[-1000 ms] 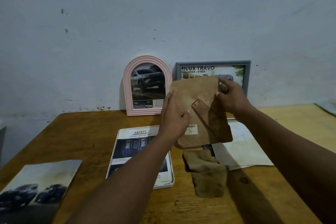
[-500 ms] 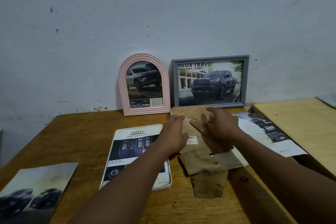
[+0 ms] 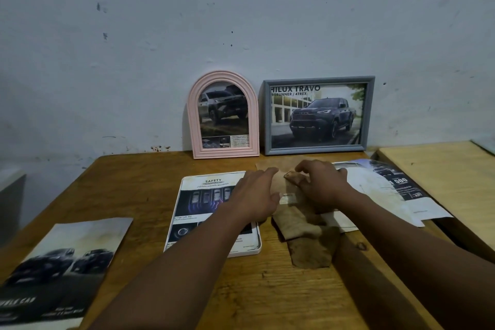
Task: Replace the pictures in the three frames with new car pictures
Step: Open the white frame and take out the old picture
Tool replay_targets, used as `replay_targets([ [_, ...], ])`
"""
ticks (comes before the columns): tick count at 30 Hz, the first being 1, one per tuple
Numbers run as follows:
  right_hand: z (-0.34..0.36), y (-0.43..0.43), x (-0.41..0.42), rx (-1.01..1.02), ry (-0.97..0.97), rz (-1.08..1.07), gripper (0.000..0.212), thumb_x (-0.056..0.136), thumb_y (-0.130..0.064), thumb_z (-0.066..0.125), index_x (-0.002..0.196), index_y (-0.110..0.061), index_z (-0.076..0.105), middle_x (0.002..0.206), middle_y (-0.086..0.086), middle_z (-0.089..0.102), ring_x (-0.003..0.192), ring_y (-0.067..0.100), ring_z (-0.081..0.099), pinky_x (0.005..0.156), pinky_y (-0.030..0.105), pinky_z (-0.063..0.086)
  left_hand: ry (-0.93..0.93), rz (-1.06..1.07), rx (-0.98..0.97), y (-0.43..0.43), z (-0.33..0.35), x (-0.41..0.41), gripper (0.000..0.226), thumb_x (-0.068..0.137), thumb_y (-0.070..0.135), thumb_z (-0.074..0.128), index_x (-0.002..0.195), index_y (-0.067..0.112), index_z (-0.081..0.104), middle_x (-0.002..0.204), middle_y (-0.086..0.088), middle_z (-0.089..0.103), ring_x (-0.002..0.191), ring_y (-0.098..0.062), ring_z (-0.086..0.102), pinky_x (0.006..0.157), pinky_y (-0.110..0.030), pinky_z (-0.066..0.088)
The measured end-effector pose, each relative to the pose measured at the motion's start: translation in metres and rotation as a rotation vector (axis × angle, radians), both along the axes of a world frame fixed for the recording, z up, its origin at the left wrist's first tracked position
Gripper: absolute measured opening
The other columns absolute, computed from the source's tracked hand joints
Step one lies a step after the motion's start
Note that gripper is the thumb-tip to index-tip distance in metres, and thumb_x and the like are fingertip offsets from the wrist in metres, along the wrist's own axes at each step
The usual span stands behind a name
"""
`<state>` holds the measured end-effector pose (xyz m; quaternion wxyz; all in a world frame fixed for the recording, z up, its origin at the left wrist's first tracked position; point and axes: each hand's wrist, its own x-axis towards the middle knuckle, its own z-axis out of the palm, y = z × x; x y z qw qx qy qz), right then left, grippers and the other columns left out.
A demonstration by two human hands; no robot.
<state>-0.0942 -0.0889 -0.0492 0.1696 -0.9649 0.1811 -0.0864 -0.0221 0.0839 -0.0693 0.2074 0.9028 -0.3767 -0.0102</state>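
On table (image 3: 134, 195): three frames (image 3: 223, 115) (image 3: 318, 115) (image 3: 198, 211), two hands (image 3: 254, 195) (image 3: 321, 187), perhaps one backing board (image 3: 280, 182).

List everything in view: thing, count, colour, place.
Arched frame: one, pink, leaning on wall.
Rectangular frame: one, grey, right of it, against wall.
Flat frame: one, white, mid-table.
Backing board: one, brown, under both hands.
Scrap: one, brown, before the board.
Car picture: one, dark, table's front left.
Sheets: at least two, white and dark, right of board.
Table: one, brown wood.
Side table: one, pale wood, far right.
Wall: one, whitish, behind.
Left hand: one, flat on board.
Right hand: one, on board, fingers curved.
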Motion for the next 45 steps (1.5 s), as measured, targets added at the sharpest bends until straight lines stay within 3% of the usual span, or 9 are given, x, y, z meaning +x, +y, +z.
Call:
replay_targets([
  [4,0.012,0.038,0.007,0.039,-0.1,0.11,0.037,0.093,-0.03,0.063,0.129,-0.027,0.056,0.132,-0.004,0.06,0.123,0.021,0.053,0.104,0.047,0.043,-0.02,0.078,-0.094,0.027,0.007,0.006,0.066,0.097,0.04,0.063,0.155,0.03,0.034,0.149,-0.003,0.051,0.137,-0.025,0.044,0.109,-0.047,0.044],
  [8,0.01,0.088,0.021,0.11,-0.076,0.204,0.048,0.094,-0.032,0.063,0.139,-0.031,0.045,0.14,-0.003,0.054,0.127,0.022,0.051,0.103,0.042,0.045,-0.002,0.257,-0.153,0.07,0.003,0.017,0.065,0.098,0.035,0.065,0.155,0.034,0.034,0.154,0.0,0.046,0.139,-0.026,0.045,0.11,-0.047,0.046],
  [11,-0.001,0.115,0.029,0.039,0.005,0.269,0.061,0.094,-0.041,0.06,0.147,-0.03,0.032,0.148,0.004,0.047,0.135,0.026,0.042,0.11,0.051,0.036,-0.006,0.315,-0.183,0.11,-0.012,0.028,0.059,0.099,0.034,0.061,0.153,0.028,0.037,0.148,-0.002,0.052,0.132,-0.025,0.049,0.104,-0.047,0.05],
  [15,-0.024,0.127,0.038,-0.08,0.076,0.264,0.076,0.094,-0.059,0.049,0.154,-0.026,0.017,0.163,0.005,0.023,0.152,0.029,0.008,0.117,0.059,0.013,0.033,0.361,-0.23,0.147,-0.032,0.034,0.05,0.102,0.034,0.056,0.149,0.025,0.043,0.143,0.001,0.056,0.127,-0.02,0.054,0.1,-0.041,0.054],
  [18,-0.031,0.13,0.042,-0.104,0.075,0.244,0.077,0.094,-0.062,0.045,0.155,-0.026,0.016,0.164,0.006,0.02,0.153,0.031,0.0,0.116,0.061,0.008,0.031,0.373,-0.279,0.151,-0.038,0.032,0.051,0.104,0.037,0.051,0.152,0.022,0.04,0.146,0.003,0.053,0.13,-0.019,0.052,0.102,-0.04,0.053],
  [26,-0.025,0.14,0.04,-0.084,-0.035,0.183,0.061,0.094,-0.041,0.057,0.146,-0.024,0.029,0.147,0.006,0.045,0.141,0.027,0.032,0.114,0.058,0.018,0.048,0.385,-0.296,0.149,-0.044,0.036,0.057,0.102,0.05,0.044,0.153,0.026,0.037,0.147,0.002,0.052,0.129,-0.02,0.054,0.095,-0.044,0.058],
  [33,-0.02,0.137,0.054,-0.006,0.04,0.186,0.075,0.093,-0.051,0.057,0.152,-0.024,0.018,0.158,0.007,0.033,0.151,0.028,0.013,0.115,0.062,0.013,0.029,0.395,-0.277,0.148,-0.045,0.036,0.057,0.104,0.047,0.044,0.155,0.024,0.034,0.151,-0.001,0.047,0.133,-0.021,0.048,0.101,-0.046,0.054],
  [39,-0.026,0.14,0.06,0.007,-0.036,0.135,0.064,0.089,-0.046,0.064,0.14,-0.024,0.032,0.141,0.005,0.052,0.136,0.028,0.04,0.109,0.057,0.023,0.013,0.381,-0.292,0.146,-0.047,0.038,0.056,0.105,0.042,0.047,0.156,0.023,0.033,0.151,-0.001,0.048,0.134,-0.02,0.047,0.101,-0.045,0.053],
  [45,-0.031,0.143,0.06,-0.053,-0.12,0.117,0.051,0.091,-0.036,0.065,0.133,-0.025,0.039,0.13,0.004,0.059,0.126,0.026,0.049,0.105,0.052,0.028,-0.015,0.388,-0.277,0.145,-0.047,0.037,0.056,0.105,0.041,0.047,0.157,0.023,0.032,0.154,-0.001,0.045,0.137,-0.02,0.042,0.104,-0.045,0.051],
])
